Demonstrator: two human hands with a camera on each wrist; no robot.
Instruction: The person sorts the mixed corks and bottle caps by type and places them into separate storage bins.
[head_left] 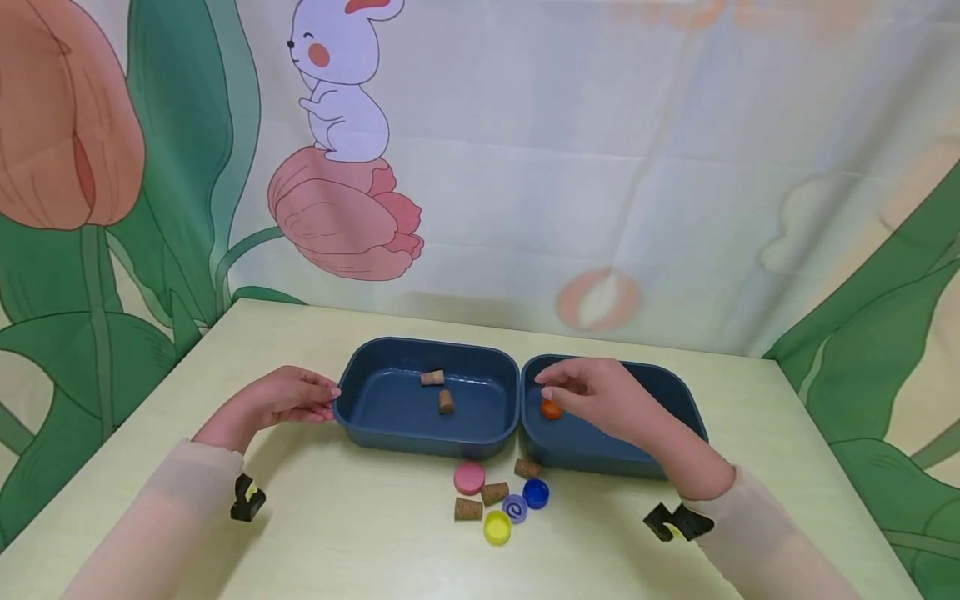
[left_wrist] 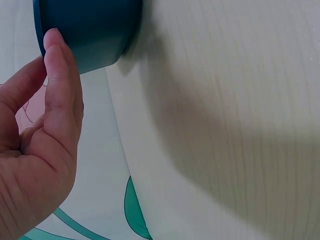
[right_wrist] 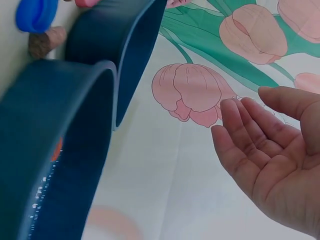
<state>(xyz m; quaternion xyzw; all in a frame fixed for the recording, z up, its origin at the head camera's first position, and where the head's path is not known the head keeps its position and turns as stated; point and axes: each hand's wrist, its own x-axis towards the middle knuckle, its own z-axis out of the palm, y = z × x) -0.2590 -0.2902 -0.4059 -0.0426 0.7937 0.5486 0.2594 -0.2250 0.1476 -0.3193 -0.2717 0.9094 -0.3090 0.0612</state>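
Observation:
My left hand (head_left: 292,398) holds the left end of a dark blue rectangular tray (head_left: 427,444), thumb at the rim and fingers along the outer wall. Two corks, one light (head_left: 432,377) and one darker (head_left: 446,402), lie inside it. Over a second dark blue tray (head_left: 600,461) hovers my right hand (head_left: 600,396), fingers loosely bent; the right wrist view shows nothing in the palm. An orange bottle cap (head_left: 551,410) sits in that tray below the fingers, partly covered by the hand in the head view.
In front of the trays lie several corks (head_left: 468,509), a pink cap (head_left: 469,477), a blue cap (head_left: 536,493), a purple cap (head_left: 514,508) and a yellow cap (head_left: 497,527). Behind the pale table (head_left: 315,533) hangs a printed curtain (head_left: 510,167).

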